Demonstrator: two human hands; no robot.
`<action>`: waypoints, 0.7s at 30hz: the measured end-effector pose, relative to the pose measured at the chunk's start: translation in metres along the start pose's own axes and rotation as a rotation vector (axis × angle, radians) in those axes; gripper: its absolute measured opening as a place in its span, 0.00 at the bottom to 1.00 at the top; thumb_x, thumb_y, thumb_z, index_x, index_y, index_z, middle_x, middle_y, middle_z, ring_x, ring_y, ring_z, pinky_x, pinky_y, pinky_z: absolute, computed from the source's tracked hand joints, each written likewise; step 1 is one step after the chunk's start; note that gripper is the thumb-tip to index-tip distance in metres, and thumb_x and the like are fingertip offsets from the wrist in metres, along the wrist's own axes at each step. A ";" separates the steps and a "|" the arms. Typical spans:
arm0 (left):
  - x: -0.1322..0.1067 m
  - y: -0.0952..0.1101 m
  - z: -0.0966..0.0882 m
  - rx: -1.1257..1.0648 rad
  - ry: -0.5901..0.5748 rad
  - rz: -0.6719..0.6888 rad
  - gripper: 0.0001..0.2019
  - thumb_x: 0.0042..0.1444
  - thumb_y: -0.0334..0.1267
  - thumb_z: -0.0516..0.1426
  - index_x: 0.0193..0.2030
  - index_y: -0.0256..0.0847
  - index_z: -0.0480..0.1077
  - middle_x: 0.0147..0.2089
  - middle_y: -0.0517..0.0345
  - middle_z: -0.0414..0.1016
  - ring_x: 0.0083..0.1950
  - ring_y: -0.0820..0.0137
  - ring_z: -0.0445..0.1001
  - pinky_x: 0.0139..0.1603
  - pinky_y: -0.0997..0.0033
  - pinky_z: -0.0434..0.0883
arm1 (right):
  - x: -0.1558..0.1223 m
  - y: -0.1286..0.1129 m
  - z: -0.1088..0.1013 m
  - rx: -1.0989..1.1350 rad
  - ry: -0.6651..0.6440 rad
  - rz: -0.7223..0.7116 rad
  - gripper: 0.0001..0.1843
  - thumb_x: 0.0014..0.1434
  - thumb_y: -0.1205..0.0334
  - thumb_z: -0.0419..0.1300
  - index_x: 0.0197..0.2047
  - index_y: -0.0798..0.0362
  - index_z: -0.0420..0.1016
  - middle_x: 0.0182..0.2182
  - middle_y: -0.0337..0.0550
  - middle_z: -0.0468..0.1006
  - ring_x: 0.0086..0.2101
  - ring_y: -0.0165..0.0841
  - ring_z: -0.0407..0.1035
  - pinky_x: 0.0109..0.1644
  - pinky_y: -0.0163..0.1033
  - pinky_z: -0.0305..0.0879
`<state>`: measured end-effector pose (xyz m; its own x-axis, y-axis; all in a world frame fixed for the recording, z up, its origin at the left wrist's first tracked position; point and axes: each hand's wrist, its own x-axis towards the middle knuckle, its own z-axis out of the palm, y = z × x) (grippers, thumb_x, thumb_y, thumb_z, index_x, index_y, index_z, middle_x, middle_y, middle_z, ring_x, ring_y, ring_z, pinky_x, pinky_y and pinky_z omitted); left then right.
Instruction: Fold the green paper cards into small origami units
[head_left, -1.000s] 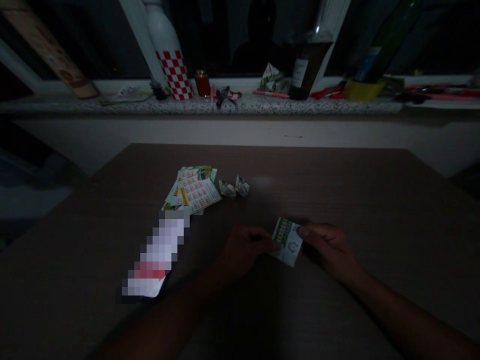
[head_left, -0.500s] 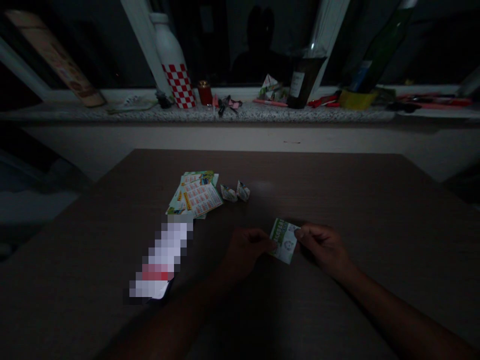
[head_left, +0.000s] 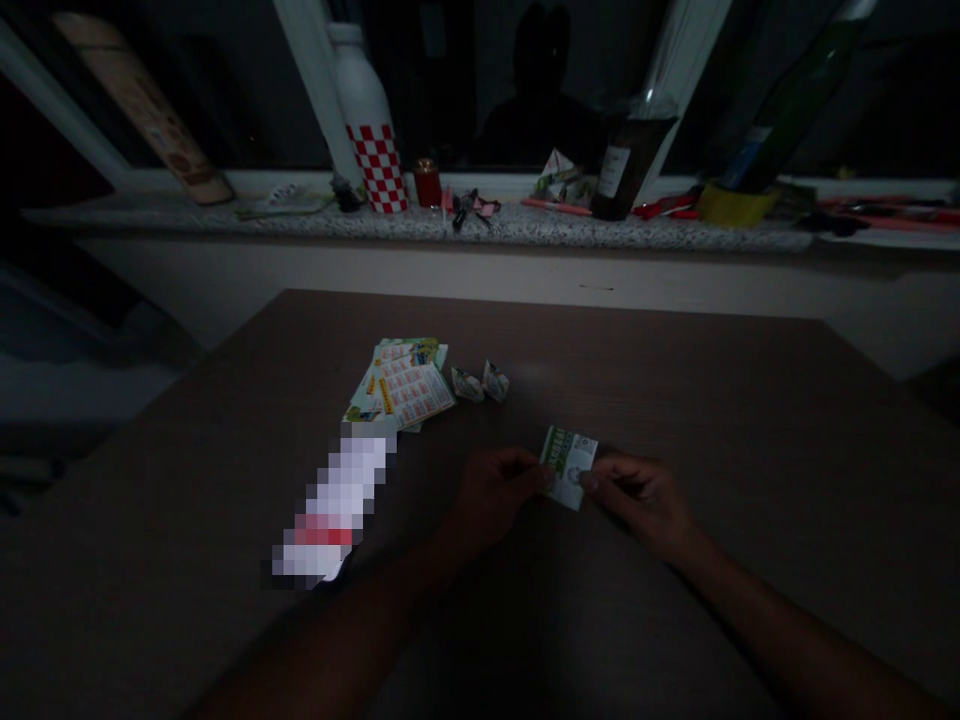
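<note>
A small green and white printed paper [head_left: 567, 462] is pinched between both hands above the brown table. My left hand [head_left: 496, 497] grips its left edge with thumb and fingers. On the opposite edge, the thumb and fingers of my right hand [head_left: 646, 498] are closed on the paper's lower right side. Two small folded paper pieces [head_left: 481, 382] stand side by side beyond my left hand. To their left lies a fanned stack of printed papers [head_left: 416, 391], showing red-printed boxes and green pictures.
A phone with a blurred bright screen [head_left: 337, 505] lies left of my left forearm. On the granite sill [head_left: 525, 226] are a red-checked white bottle [head_left: 380, 165], a red jar [head_left: 427, 185], a dark plastic cup [head_left: 626, 165] and a green bottle [head_left: 780, 110].
My right hand's grip has slid from the paper's upper right corner down its right edge. The view has shifted slightly, moving the surroundings to the right.
</note>
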<state>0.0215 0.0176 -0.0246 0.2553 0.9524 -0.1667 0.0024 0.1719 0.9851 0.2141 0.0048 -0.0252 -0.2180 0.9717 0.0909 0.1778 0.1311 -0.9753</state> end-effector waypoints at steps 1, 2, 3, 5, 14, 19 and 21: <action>0.000 -0.001 0.000 -0.007 0.002 0.004 0.08 0.48 0.39 0.62 0.27 0.35 0.74 0.25 0.60 0.74 0.26 0.74 0.69 0.29 0.75 0.63 | 0.000 0.000 0.001 -0.005 -0.007 0.005 0.14 0.56 0.56 0.61 0.24 0.55 0.75 0.21 0.40 0.76 0.23 0.29 0.68 0.29 0.32 0.64; 0.001 -0.001 0.000 -0.010 0.003 0.008 0.09 0.48 0.40 0.62 0.27 0.35 0.74 0.25 0.60 0.74 0.26 0.74 0.69 0.29 0.75 0.63 | 0.000 -0.001 0.001 -0.011 -0.008 0.007 0.14 0.56 0.55 0.61 0.24 0.55 0.75 0.21 0.40 0.76 0.23 0.28 0.68 0.28 0.32 0.64; 0.001 -0.002 0.001 -0.011 0.003 0.014 0.09 0.48 0.40 0.62 0.27 0.35 0.74 0.25 0.60 0.74 0.27 0.73 0.69 0.30 0.75 0.63 | 0.000 -0.001 0.001 -0.013 -0.009 0.007 0.14 0.56 0.55 0.61 0.23 0.55 0.74 0.21 0.39 0.75 0.23 0.28 0.67 0.28 0.32 0.64; 0.002 -0.001 0.001 -0.012 0.000 0.023 0.09 0.48 0.41 0.62 0.27 0.35 0.75 0.25 0.59 0.74 0.26 0.73 0.69 0.30 0.75 0.63 | 0.000 -0.001 0.002 -0.007 -0.021 0.005 0.14 0.56 0.55 0.61 0.24 0.55 0.74 0.21 0.40 0.76 0.23 0.29 0.68 0.29 0.33 0.64; 0.002 0.005 0.001 -0.016 0.063 0.004 0.10 0.47 0.42 0.62 0.25 0.35 0.74 0.24 0.60 0.73 0.26 0.73 0.68 0.29 0.75 0.62 | 0.000 0.000 0.004 -0.057 -0.060 -0.009 0.13 0.57 0.55 0.59 0.27 0.55 0.73 0.22 0.40 0.75 0.24 0.29 0.67 0.28 0.33 0.64; 0.001 0.005 0.003 0.072 0.055 0.102 0.09 0.49 0.40 0.61 0.33 0.35 0.74 0.30 0.58 0.76 0.32 0.70 0.72 0.33 0.73 0.66 | 0.001 0.004 0.006 -0.163 -0.054 -0.093 0.13 0.58 0.57 0.58 0.25 0.55 0.72 0.21 0.39 0.73 0.24 0.29 0.66 0.28 0.33 0.63; -0.001 0.006 0.004 0.116 0.056 0.175 0.11 0.50 0.39 0.61 0.40 0.37 0.73 0.36 0.56 0.77 0.37 0.68 0.74 0.38 0.71 0.69 | 0.001 0.005 0.008 -0.171 -0.058 -0.111 0.12 0.57 0.58 0.58 0.25 0.55 0.72 0.22 0.39 0.74 0.24 0.30 0.67 0.29 0.34 0.64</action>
<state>0.0253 0.0168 -0.0182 0.2073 0.9782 0.0082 0.0746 -0.0241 0.9969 0.2074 0.0048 -0.0316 -0.2997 0.9371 0.1789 0.3091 0.2728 -0.9111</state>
